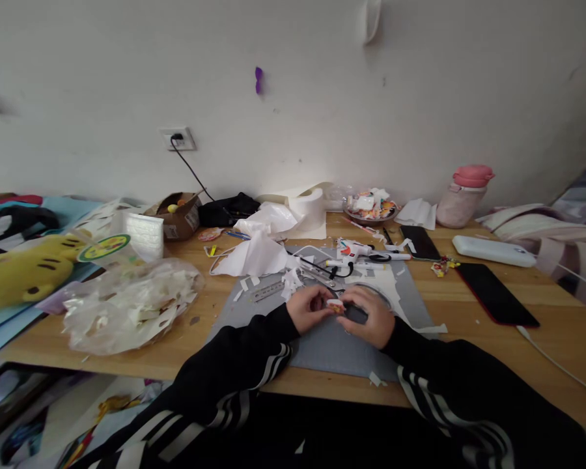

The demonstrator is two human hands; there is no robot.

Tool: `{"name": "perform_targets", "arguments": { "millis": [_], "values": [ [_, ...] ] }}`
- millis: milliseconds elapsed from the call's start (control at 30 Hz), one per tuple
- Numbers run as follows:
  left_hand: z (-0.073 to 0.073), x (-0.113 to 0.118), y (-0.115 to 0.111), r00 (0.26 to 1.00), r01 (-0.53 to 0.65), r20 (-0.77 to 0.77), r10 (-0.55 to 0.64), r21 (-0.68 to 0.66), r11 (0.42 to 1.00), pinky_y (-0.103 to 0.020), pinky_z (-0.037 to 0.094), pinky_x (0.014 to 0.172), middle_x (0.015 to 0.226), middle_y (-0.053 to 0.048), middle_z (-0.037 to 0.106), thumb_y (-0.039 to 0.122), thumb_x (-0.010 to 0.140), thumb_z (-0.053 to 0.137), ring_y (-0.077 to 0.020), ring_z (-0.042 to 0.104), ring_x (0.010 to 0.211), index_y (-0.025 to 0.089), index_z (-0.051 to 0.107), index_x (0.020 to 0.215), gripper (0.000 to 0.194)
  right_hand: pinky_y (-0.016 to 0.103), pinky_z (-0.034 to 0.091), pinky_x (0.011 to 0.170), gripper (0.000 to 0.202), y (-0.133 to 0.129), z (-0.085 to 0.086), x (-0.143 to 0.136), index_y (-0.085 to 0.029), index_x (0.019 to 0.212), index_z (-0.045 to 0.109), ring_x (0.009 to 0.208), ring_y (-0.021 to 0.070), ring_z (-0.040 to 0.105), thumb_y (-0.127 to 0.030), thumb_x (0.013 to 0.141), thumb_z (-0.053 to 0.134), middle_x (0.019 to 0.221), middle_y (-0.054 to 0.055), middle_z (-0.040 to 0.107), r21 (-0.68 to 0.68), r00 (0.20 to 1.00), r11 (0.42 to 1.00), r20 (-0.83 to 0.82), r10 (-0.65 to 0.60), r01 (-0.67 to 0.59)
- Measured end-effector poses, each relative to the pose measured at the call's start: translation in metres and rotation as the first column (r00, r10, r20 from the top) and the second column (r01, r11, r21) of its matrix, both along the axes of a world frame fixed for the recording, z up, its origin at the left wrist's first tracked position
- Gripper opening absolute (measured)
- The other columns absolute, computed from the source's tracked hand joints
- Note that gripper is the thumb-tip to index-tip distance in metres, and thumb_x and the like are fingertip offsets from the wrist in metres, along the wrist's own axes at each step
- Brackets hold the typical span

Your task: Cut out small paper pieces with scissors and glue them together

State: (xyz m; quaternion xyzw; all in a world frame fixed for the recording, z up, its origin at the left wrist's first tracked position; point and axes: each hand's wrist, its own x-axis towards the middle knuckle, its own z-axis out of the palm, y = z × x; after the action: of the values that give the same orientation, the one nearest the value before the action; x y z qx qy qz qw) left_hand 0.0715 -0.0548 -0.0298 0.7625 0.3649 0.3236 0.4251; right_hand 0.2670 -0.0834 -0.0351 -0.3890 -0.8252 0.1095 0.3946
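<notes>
Between my two hands is a small white piece with an orange and red print, too small to name more exactly. My left hand pinches its left side with thumb and fingertips. From the other side my right hand closes on it, fingers curled and thumb below. Both hands are just above a grey mat on the wooden desk. Behind them lie a metal ruler, paper scraps, a white glue gun and white pens.
A plastic bag of scraps and a yellow plush toy lie left. At the back stand a tissue roll, a bowl of paper pieces and a pink bottle. Two phones, one red-edged, and a power bank lie right.
</notes>
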Motion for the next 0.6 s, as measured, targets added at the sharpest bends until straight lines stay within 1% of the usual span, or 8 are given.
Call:
{"name": "perform_targets", "arguments": {
  "millis": [133,233,300,333,400,467,533,600],
  "values": [
    [-0.001,-0.001,-0.004,0.991,0.111,-0.081,-0.104,0.080,0.991,-0.019,0.036,0.052,0.062,0.003,0.052,0.037,0.074,0.063,-0.0075,0.044,0.054,0.016,0.061,0.087,0.025,0.031,0.046,0.066,0.008,-0.001,-0.002,-0.004,-0.020,0.075,0.059,0.071,0.0164,0.058,-0.028,0.076,0.057,0.075,0.005,0.065,0.010,0.999,0.999,0.010,0.052,-0.052],
    [-0.002,-0.001,-0.004,0.987,0.133,-0.108,-0.119,0.134,0.982,-0.019,0.038,0.053,0.067,0.001,0.057,0.036,0.075,0.062,-0.0081,0.046,0.056,0.016,0.061,0.088,0.023,0.031,0.044,0.067,0.008,0.000,-0.003,-0.003,-0.020,0.073,0.059,0.071,0.0157,0.057,-0.026,0.077,0.055,0.074,0.004,0.065,-0.003,0.998,0.999,0.023,0.052,-0.052],
    [0.000,-0.003,-0.001,0.988,0.110,-0.129,-0.086,0.191,0.975,-0.020,0.041,0.056,0.070,0.000,0.060,0.033,0.077,0.059,-0.0089,0.049,0.058,0.016,0.061,0.085,0.018,0.031,0.043,0.067,0.010,-0.001,-0.005,-0.003,-0.020,0.072,0.059,0.071,0.0157,0.056,-0.027,0.077,0.054,0.074,0.004,0.065,-0.020,0.999,0.999,0.026,0.029,-0.029],
    [0.001,-0.005,0.001,0.989,0.071,-0.144,-0.039,0.227,0.971,-0.021,0.042,0.058,0.071,-0.001,0.061,0.030,0.078,0.056,-0.0094,0.050,0.059,0.017,0.060,0.083,0.015,0.031,0.042,0.068,0.011,-0.001,-0.006,-0.004,-0.020,0.071,0.060,0.071,0.0159,0.055,-0.028,0.077,0.055,0.074,0.004,0.065,-0.029,0.999,0.999,0.030,0.018,-0.018],
    [0.006,-0.013,0.009,0.976,-0.061,-0.180,0.121,0.308,0.949,-0.023,0.045,0.063,0.072,-0.001,0.062,0.023,0.080,0.050,-0.0105,0.053,0.061,0.017,0.059,0.079,0.011,0.032,0.039,0.070,0.013,-0.003,-0.009,-0.005,-0.020,0.068,0.060,0.073,0.0165,0.055,-0.031,0.075,0.058,0.075,0.004,0.064,-0.039,0.999,0.999,0.045,0.000,0.002],
    [0.011,-0.022,0.018,0.923,-0.216,-0.224,0.314,0.375,0.902,-0.026,0.046,0.068,0.075,-0.002,0.063,0.020,0.080,0.047,-0.0122,0.055,0.065,0.018,0.058,0.081,0.012,0.035,0.037,0.074,0.014,-0.005,-0.012,-0.006,-0.021,0.066,0.060,0.078,0.0178,0.055,-0.034,0.072,0.062,0.077,0.004,0.065,-0.042,0.997,0.999,0.075,-0.005,0.008],
    [0.017,-0.032,0.026,0.822,-0.337,-0.308,0.479,0.415,0.845,-0.029,0.047,0.075,0.087,-0.005,0.064,0.018,0.080,0.047,-0.0151,0.058,0.074,0.018,0.058,0.089,0.014,0.037,0.036,0.077,0.015,-0.006,-0.013,-0.007,-0.021,0.067,0.062,0.083,0.0197,0.056,-0.036,0.070,0.064,0.080,0.004,0.066,-0.060,0.991,0.998,0.133,0.007,0.001],
    [0.020,-0.038,0.031,0.664,-0.410,-0.471,0.581,0.420,0.810,-0.034,0.045,0.084,0.101,-0.008,0.063,0.016,0.081,0.047,-0.0200,0.059,0.092,0.019,0.058,0.098,0.021,0.038,0.036,0.078,0.015,-0.006,-0.012,-0.007,-0.022,0.074,0.064,0.087,0.0211,0.057,-0.036,0.070,0.064,0.084,0.004,0.067,-0.088,0.983,0.996,0.185,0.008,0.008]
  ]
}}
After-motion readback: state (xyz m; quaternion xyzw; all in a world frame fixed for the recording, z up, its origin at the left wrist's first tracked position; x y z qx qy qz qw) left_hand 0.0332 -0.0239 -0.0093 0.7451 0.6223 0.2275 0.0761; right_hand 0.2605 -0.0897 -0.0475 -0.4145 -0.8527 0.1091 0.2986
